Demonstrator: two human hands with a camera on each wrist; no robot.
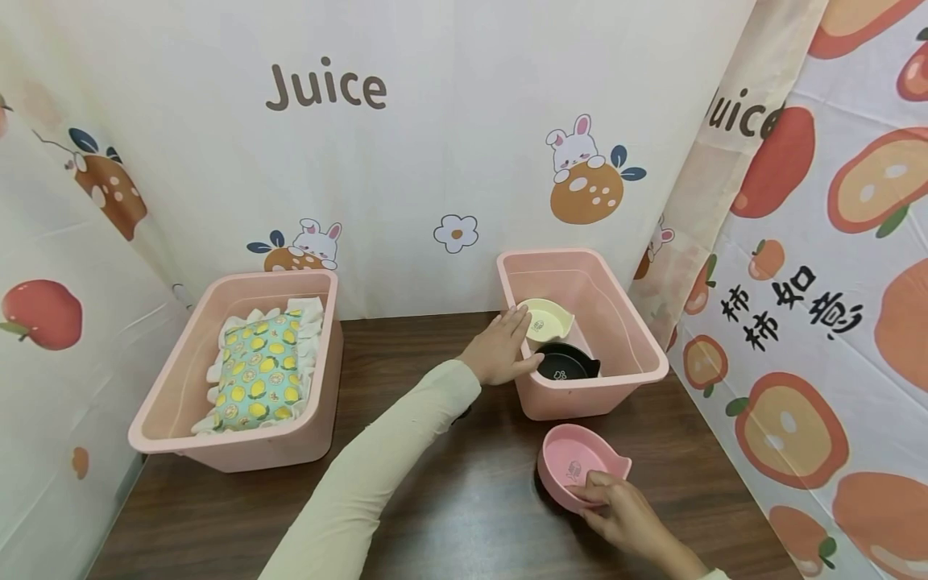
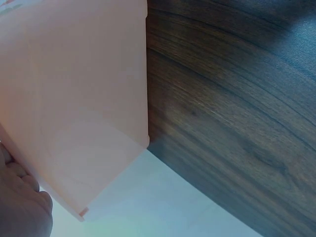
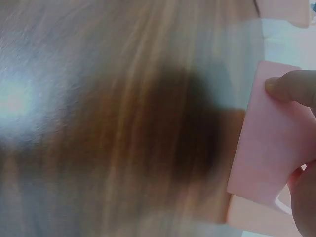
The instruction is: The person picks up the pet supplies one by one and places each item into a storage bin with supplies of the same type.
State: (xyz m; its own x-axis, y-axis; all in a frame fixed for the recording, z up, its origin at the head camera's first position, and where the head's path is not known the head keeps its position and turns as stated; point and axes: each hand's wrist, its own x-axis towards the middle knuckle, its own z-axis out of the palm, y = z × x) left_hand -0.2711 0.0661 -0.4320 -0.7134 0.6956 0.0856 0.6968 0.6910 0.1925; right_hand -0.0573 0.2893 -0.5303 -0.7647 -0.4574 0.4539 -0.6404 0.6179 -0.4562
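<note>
My right hand [image 1: 616,511] pinches the near rim of a pink bowl [image 1: 573,451], with fingers inside it and the thumb on its outer wall. The bowl has a small pointed spout and a printed motif, and it is held close over the table in front of the right bin. Across the left rim of the right pink bin [image 1: 623,314] lies my left hand [image 1: 499,348], fingers extended toward a cream bowl [image 1: 548,321] and thumb by a black bowl [image 1: 561,362]. Both bowls sit inside that bin. The right wrist view shows the pink bowl's side wall [image 3: 269,143] under the thumb.
A second pink bin [image 1: 319,431] stands at the left and holds a ruffled lemon-print cushion [image 1: 261,370]. Both bins stand on a dark wood table [image 1: 435,515]. Printed cloth walls [image 1: 435,145] close off the back and sides.
</note>
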